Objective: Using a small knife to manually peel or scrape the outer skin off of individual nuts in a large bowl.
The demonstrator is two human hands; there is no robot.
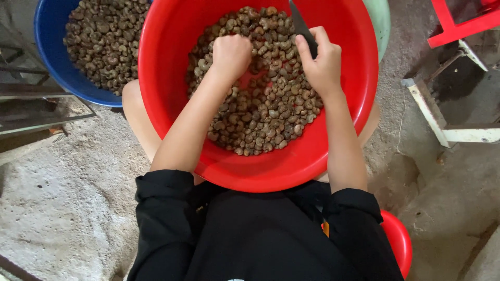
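Both forearms reach into the red basin (172, 78). The left hand (230, 54) is clenched among the cashew nuts (271, 109). The right hand (320, 62) grips a dark knife (301, 23), blade pointing toward the basin's far rim.

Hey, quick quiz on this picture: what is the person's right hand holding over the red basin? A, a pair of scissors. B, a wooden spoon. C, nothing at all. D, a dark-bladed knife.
D: the right hand grips a knife whose dark blade points away over the brown nuts in the red basin, while the left hand is closed into a fist among the nuts.
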